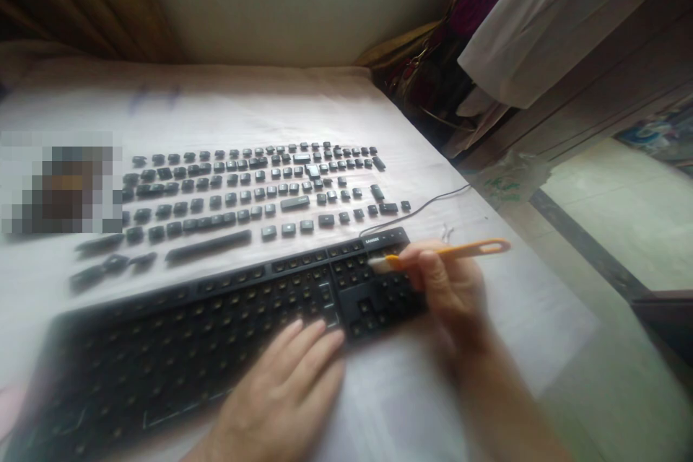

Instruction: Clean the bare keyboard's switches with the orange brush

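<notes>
A black keyboard [216,332] with its keycaps off lies slantwise on a white cloth, its bare key posts showing. My left hand [286,390] rests flat along the keyboard's near edge, fingers stretched out. In my right hand [447,285] is an orange-handled brush [471,249], pinched between thumb and fingers. Its pale bristles [382,265] are over the right-hand section of the keyboard; whether they touch it I cannot tell. Behind the keyboard, the loose black keycaps [243,196] are laid out in rows, with the long space bar [208,247] nearest.
The keyboard's cable [427,200] runs off to the right over the table edge. A pixelated patch [62,184] hides something at the left. White cloth [520,36] hangs at the upper right, above a tiled floor [606,191]. A curtain [81,0] hangs behind at the left.
</notes>
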Demonstrator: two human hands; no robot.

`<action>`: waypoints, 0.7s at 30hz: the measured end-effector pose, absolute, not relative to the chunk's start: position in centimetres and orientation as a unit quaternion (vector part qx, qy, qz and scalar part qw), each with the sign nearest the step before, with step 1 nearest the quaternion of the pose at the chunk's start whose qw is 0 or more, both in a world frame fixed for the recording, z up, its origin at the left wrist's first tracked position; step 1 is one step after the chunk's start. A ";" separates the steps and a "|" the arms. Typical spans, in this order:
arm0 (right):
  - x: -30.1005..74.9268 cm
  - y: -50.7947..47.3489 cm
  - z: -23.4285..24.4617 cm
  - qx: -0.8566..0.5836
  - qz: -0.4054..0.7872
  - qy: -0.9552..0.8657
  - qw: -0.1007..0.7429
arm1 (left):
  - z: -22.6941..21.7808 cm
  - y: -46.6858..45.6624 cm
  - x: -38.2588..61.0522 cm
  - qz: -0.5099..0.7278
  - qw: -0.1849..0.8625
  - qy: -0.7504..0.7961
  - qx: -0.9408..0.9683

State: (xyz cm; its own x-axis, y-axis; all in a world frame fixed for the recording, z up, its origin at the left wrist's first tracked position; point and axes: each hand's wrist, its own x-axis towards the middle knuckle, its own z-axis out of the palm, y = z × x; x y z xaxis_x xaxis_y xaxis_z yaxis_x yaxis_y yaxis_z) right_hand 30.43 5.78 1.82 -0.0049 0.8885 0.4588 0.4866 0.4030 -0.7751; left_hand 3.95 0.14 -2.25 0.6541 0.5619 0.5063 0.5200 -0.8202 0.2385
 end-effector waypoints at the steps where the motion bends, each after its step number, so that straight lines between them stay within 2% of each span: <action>1: 30.0 5.7 1.7 -0.503 0.216 -0.672 0.499 | -2.2 0.1 3.9 0.290 0.037 0.298 0.909; 7: 28.3 5.7 1.1 -0.486 0.260 -0.705 0.447 | -2.3 -0.1 3.9 0.284 0.033 0.297 0.911; 21: 28.7 5.8 1.3 -0.485 0.254 -0.719 0.427 | -2.0 -0.1 4.0 0.291 0.036 0.303 0.907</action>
